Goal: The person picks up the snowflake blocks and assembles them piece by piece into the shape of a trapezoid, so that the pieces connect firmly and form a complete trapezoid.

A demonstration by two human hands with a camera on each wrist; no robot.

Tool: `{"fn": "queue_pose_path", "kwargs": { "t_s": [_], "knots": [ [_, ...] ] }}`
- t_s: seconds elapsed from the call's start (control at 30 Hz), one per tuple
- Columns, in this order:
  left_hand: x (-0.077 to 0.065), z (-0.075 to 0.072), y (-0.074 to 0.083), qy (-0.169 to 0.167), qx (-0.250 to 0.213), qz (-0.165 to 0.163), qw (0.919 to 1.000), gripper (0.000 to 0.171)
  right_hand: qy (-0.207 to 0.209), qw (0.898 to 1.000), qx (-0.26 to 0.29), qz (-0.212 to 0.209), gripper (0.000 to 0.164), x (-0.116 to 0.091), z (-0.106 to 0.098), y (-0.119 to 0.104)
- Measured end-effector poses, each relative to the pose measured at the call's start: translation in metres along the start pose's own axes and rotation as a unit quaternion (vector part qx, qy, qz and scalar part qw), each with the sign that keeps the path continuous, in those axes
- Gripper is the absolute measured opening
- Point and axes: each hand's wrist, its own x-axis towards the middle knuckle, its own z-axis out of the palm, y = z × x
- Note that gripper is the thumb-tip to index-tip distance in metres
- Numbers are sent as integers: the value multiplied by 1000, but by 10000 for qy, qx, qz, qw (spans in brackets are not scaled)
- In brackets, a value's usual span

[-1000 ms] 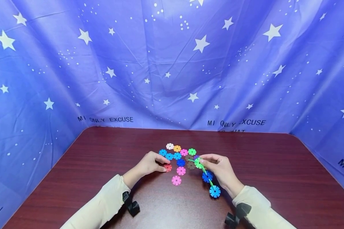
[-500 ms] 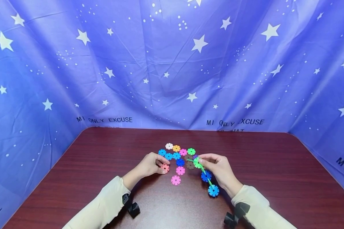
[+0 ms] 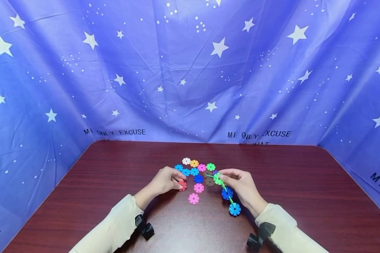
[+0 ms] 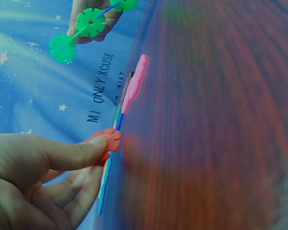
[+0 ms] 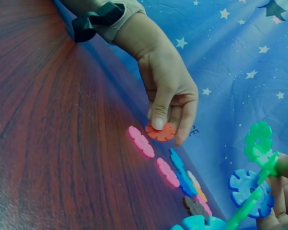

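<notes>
My left hand point(image 3: 166, 181) pinches a red notched plastic disc point(image 3: 183, 185) between thumb and fingers. The right wrist view shows this red disc point(image 5: 161, 132) raised above the table. On the right, my right hand point(image 3: 244, 185) holds a chain of interlocked notched discs by a green disc point(image 3: 217, 179). Below that green one, the chain runs through a dark blue disc point(image 3: 227, 193) to a light blue disc point(image 3: 234, 209) at its near end. Thin green discs, seen edge-on, link them. The two hands are apart, with loose discs between them.
Loose discs lie flat between the hands: a near pink disc point(image 3: 194, 199), a dark blue one point(image 3: 198, 179), a brown one point(image 3: 210, 181) and a white one point(image 3: 186, 161) among several others. They rest on a dark red-brown table point(image 3: 114, 158). A starry blue curtain point(image 3: 190, 70) hangs behind.
The red disc, earlier at my left fingertips near the table, has been picked up and has shifted slightly left, its tilt changing. The right hand and its chain have barely moved.
</notes>
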Motion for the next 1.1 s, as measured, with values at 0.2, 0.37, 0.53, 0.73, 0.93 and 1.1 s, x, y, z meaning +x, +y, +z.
{"fn": "queue_pose_path", "kwargs": {
  "t_s": [0.2,0.37,0.53,0.73,0.93,1.1],
  "knots": [
    [2,1,7,262,301,208,9990,11,51,10000,10,12,31,-1,0,-1],
    [4,7,19,313,229,585,9975,9,127,9999,-6,-6,30,0,-1,-2],
    [10,15,30,338,-758,595,9948,13,156,9999,20,-57,30,1,-1,0],
    [17,22,43,573,-1636,538,9834,20,185,9998,26,-49,29,2,0,1],
    [18,24,51,563,-1837,455,9803,22,208,9998,53,-25,30,3,-1,1],
    [20,26,52,704,-1953,313,9777,19,203,9998,47,-14,31,3,-2,2]
  ]
}}
